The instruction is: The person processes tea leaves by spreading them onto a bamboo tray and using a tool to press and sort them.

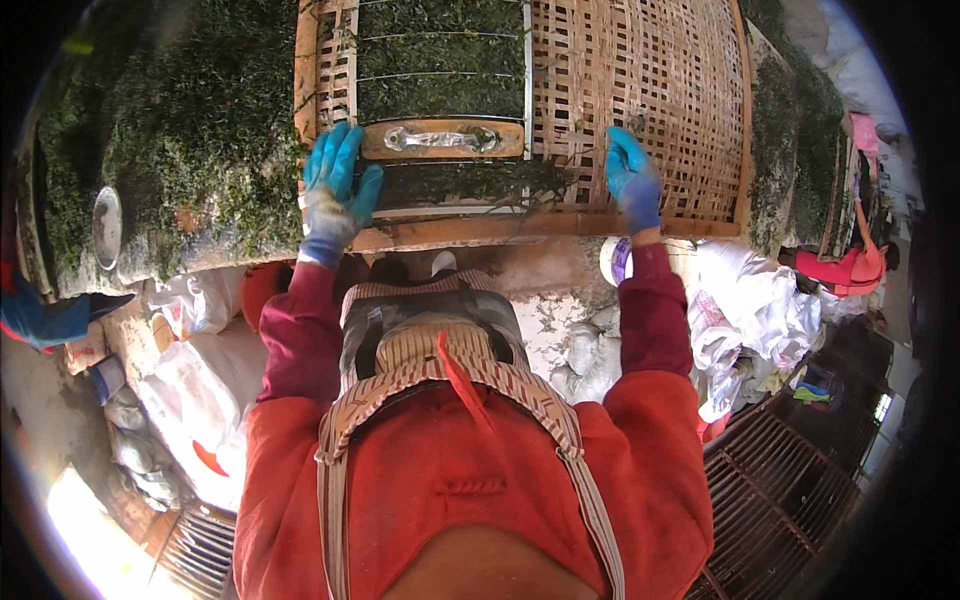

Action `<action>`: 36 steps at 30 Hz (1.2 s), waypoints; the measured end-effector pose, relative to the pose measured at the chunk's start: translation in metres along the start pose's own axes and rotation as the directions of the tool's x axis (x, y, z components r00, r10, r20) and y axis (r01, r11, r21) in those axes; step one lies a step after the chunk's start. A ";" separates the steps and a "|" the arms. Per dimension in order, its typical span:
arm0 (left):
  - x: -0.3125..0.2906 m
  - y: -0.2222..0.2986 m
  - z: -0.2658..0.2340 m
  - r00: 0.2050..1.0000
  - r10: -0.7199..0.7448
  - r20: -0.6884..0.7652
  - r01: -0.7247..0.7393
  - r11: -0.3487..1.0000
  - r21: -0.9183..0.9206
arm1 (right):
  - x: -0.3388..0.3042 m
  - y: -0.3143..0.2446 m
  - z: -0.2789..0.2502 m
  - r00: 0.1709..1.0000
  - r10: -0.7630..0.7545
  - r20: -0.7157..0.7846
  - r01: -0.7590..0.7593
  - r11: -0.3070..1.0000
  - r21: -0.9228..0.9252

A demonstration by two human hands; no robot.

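- Head view: we reach both arms forward in red sleeves, hands in blue gloves.
- Our left hand (338,190) rests on the near left corner of the frame (520,228), fingers spread and loose, grasping nothing; a pale knit cuff shows at the wrist.
- Our right hand (632,180) lies flat on the mat (650,100) just above the frame's near rail, fingers together and pointing away, also holding nothing.
- The frame is orange-brown wood with straight rails; it lies straight ahead of us, at the top middle of the view.
- The mat is woven bamboo strip, an open pale lattice, covering the frame's right part.
- Dark green leaves (440,60) fill the frame's left part, crossed by thin wires.
- A wooden handle (442,139) with a shiny centre lies between our hands.
- More leaves heap in a shaggy pile (170,130) on the left.
- White sacks (760,300) sit crumpled below.
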State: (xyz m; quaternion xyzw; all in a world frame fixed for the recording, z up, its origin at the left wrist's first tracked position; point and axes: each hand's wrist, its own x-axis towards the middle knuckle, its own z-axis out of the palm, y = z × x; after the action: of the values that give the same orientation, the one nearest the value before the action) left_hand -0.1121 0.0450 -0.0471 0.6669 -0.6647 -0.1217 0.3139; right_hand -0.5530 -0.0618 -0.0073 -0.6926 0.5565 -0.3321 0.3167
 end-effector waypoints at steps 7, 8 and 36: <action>-0.038 0.037 0.000 0.907 0.332 0.259 -0.373 0.919 0.128 | -0.048 -0.084 0.124 0.640 -0.598 0.482 0.761 0.583 -0.285; -0.035 0.031 -0.005 0.804 0.415 0.426 -0.594 0.604 0.531 | -0.050 -0.072 0.130 0.639 -0.620 0.455 0.767 0.560 -0.313; 0.024 -0.235 -0.191 0.954 -0.245 -0.174 0.274 0.947 0.167 | -0.057 -0.078 0.137 0.759 -0.377 0.531 0.630 0.630 -0.455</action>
State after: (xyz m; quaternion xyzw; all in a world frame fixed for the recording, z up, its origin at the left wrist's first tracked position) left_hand 0.1914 0.0516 -0.0299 0.7827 -0.5538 -0.0474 0.2800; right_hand -0.4073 0.0178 -0.0300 -0.9364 0.3369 -0.0676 0.0707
